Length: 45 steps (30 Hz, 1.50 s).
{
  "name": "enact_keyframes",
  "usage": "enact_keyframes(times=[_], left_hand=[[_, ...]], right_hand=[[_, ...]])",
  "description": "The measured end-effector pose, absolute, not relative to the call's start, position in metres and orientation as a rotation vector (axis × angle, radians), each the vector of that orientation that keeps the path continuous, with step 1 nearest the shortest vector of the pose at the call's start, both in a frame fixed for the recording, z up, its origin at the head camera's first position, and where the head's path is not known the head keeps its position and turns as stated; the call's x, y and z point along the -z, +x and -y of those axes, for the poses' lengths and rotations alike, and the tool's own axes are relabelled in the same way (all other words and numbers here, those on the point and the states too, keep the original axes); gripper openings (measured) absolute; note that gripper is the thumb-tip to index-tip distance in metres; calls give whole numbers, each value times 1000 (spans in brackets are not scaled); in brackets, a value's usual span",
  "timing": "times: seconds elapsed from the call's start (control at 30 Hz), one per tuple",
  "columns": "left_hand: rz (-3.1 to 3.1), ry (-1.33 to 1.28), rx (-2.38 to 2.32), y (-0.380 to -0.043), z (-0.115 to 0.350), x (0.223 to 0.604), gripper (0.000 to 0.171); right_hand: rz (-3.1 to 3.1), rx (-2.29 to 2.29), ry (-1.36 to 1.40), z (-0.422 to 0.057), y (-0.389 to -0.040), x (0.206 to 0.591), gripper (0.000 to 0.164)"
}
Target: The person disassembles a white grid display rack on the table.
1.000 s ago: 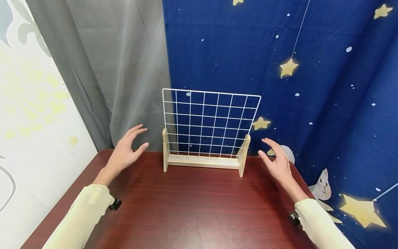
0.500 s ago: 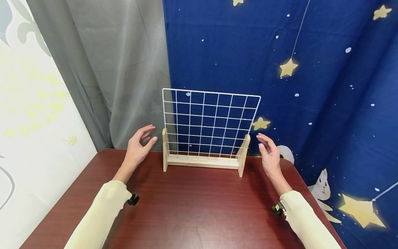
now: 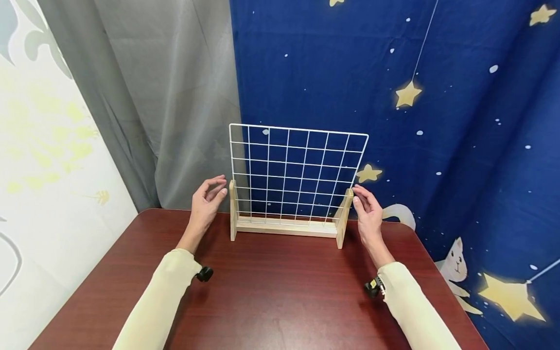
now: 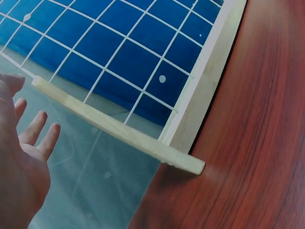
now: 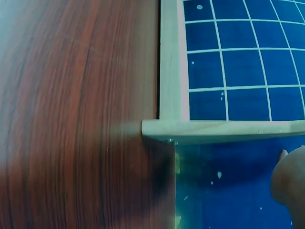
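Note:
A white wire grid panel stands upright in a pale wooden stand at the far side of the table. My left hand is beside the stand's left upright, its thumb and fingers apart and nothing between them. In the left wrist view the fingers are spread just outside that wooden upright. On the other side, my right hand has its fingertips right at the top of the right upright. Only part of that hand shows at the edge of the right wrist view, beyond the wooden upright.
The dark red wooden table spreads in front of the stand. Close behind hang a grey curtain and a blue curtain with stars. A pale printed curtain hangs along the left side.
Both hands have moved inward, the left to the right and the right to the left, up to the sides of the stand. Their fingers have drawn closer together. The grid has not moved.

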<state>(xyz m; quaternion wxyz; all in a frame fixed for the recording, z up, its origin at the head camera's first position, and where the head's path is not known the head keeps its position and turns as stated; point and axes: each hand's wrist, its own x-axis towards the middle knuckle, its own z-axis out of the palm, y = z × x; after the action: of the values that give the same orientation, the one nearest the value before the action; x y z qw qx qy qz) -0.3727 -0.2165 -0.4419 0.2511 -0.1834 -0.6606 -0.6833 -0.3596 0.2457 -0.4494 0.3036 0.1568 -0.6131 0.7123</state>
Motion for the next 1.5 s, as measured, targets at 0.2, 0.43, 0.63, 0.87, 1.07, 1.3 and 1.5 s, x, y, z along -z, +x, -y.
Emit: enact_keyframes(times=[0.2,0.43,0.63,0.87,1.07,1.3,1.5], left_hand=[[1733,-471,1936,-380,203,444,31],[1731,-506,1887,-389,195,449,24],[1714,-499,1890,-391,193,453,22],[1706,-489,1912,-393,193,456,26],[1680,-499,1948,-393,193,454,25],[1696,-472,1944,-391,188,449,24],[1688,-477,1956,-392,190,450,23]], right_hand=[[1568,-1921,427,-237,-366,452,27],[1499,-1971,396,-232,-370,453,24],[1489,-1986,388,-234,-371,454,25],[1510,-1982,404,-236,-373,455,26],[1530,-1966,445,-235,-374,456,27],[1529,-1958,452,-234,-374,456,27],[1523,-1964,478,-232,-376,457,27]])
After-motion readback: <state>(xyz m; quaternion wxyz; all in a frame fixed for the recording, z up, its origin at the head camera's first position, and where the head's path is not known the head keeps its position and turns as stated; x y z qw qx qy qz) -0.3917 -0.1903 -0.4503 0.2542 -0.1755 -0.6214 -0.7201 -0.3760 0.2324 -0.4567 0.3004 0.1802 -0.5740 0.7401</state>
